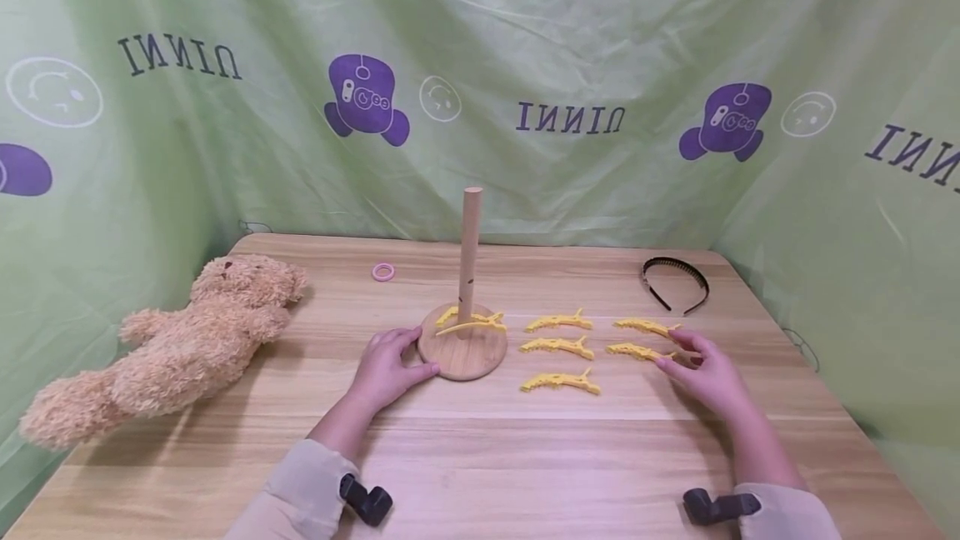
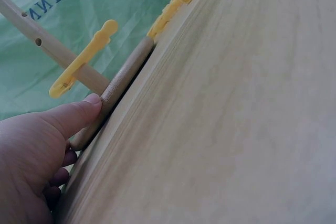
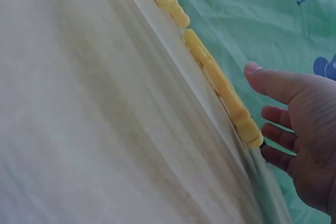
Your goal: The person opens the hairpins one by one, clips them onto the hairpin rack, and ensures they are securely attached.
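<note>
A wooden stand [image 1: 468, 269] has an upright peg on a round base [image 1: 461, 363]. Around the foot of the peg sits a yellow hair clip [image 1: 480, 323], also seen low on the peg in the left wrist view. My left hand [image 1: 386, 369] grips the left rim of the base, thumb on its top edge [image 2: 93, 100]. Near the right end of the yellow hair clips in the right column [image 1: 641, 352], my right hand [image 1: 705, 369] hovers with thumb and fingers apart. In the right wrist view, nothing is between its fingers [image 3: 278, 137].
Three more yellow hair clips [image 1: 558, 346] lie in a column right of the base. A black headband [image 1: 693, 269] rests at the back right, a pink ring [image 1: 383, 272] at the back left. A plush bear [image 1: 180, 357] lies along the table's left side. Green cloth surrounds the table [image 1: 487, 473].
</note>
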A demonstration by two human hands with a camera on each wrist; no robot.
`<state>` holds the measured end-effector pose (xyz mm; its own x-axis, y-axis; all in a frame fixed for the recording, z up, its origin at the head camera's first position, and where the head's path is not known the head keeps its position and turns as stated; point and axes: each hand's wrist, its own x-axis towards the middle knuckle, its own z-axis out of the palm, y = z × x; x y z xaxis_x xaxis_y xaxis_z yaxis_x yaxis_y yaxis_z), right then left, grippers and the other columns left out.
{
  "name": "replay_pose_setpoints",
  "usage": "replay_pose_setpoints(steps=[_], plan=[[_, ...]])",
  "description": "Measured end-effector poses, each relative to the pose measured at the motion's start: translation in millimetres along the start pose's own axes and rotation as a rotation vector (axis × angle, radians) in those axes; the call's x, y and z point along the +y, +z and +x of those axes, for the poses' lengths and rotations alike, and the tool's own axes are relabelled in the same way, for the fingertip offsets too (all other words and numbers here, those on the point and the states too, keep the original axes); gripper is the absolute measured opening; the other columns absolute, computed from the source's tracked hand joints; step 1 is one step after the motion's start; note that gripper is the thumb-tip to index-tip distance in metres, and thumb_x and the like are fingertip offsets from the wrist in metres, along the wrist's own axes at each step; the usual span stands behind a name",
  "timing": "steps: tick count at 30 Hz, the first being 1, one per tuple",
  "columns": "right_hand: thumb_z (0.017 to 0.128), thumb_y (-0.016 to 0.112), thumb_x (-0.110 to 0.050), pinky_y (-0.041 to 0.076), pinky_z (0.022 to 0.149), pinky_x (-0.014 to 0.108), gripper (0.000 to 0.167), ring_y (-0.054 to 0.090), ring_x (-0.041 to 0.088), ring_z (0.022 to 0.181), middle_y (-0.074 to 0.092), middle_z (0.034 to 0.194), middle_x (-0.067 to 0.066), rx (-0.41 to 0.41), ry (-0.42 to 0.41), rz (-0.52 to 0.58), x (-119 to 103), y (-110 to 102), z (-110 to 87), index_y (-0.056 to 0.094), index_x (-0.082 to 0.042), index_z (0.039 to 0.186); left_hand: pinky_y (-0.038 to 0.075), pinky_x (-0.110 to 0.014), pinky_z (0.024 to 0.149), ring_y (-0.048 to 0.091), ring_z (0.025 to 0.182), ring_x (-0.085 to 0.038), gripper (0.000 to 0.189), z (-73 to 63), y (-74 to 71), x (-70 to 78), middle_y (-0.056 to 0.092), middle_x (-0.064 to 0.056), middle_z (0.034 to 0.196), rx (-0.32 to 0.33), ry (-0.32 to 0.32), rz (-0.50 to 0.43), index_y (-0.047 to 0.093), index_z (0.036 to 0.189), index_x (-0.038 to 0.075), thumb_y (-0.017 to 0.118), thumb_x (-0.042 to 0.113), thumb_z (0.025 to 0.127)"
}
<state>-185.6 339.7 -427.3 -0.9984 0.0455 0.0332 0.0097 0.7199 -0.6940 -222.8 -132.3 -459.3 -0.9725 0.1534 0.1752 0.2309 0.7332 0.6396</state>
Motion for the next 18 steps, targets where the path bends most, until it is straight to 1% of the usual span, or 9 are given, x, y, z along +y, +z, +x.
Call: replay_pose_setpoints(steps=[5, 10, 14, 18], plan=[[0.089, 0.071, -0.03, 0.037, 0.104, 0.064, 0.068, 0.048, 0.052, 0.123, 0.047, 0.138, 0.036, -0.004, -0.009, -0.032, 8.6, -0.7, 1.1, 0.043, 0.007, 0.139, 0.037, -0.055, 0.107, 0.048, 0.125, -0.04, 0.071, -0.9, -1.1, 1.4, 0.061, -0.021, 0.131, -0.008, -0.01, -0.006, 0.058, 0.133, 0.0, 0.081, 0.036, 0.077], [0.088, 0.073, -0.027, 0.036, 0.104, 0.063, 0.066, 0.048, 0.052, 0.123, 0.05, 0.134, 0.036, -0.004, -0.029, -0.066, 14.4, 0.4, 2.8, 0.045, 0.01, 0.136, 0.037, -0.054, 0.108, 0.047, 0.127, -0.04, 0.07, -0.9, -1.9, 2.6, 0.06, -0.021, 0.132, -0.013, -0.016, -0.01, 0.058, 0.134, 0.0, 0.081, 0.035, 0.077], [0.088, 0.073, -0.025, 0.034, 0.105, 0.064, 0.065, 0.045, 0.053, 0.125, 0.049, 0.135, 0.037, -0.009, -0.045, -0.087, 18.2, 0.4, 3.3, 0.047, 0.01, 0.136, 0.036, -0.055, 0.109, 0.046, 0.128, -0.041, 0.071, -0.4, -1.9, 2.3, 0.059, -0.022, 0.132, -0.019, -0.02, -0.006, 0.057, 0.134, 0.0, 0.081, 0.035, 0.077], [0.088, 0.072, -0.029, 0.03, 0.106, 0.067, 0.066, 0.039, 0.055, 0.128, 0.045, 0.138, 0.037, -0.021, -0.034, -0.12, 21.4, -0.5, 3.3, 0.048, 0.009, 0.137, 0.035, -0.056, 0.109, 0.046, 0.128, -0.042, 0.071, 0.0, -1.6, 2.1, 0.059, -0.023, 0.133, -0.022, -0.02, -0.008, 0.057, 0.134, 0.0, 0.081, 0.035, 0.077]])
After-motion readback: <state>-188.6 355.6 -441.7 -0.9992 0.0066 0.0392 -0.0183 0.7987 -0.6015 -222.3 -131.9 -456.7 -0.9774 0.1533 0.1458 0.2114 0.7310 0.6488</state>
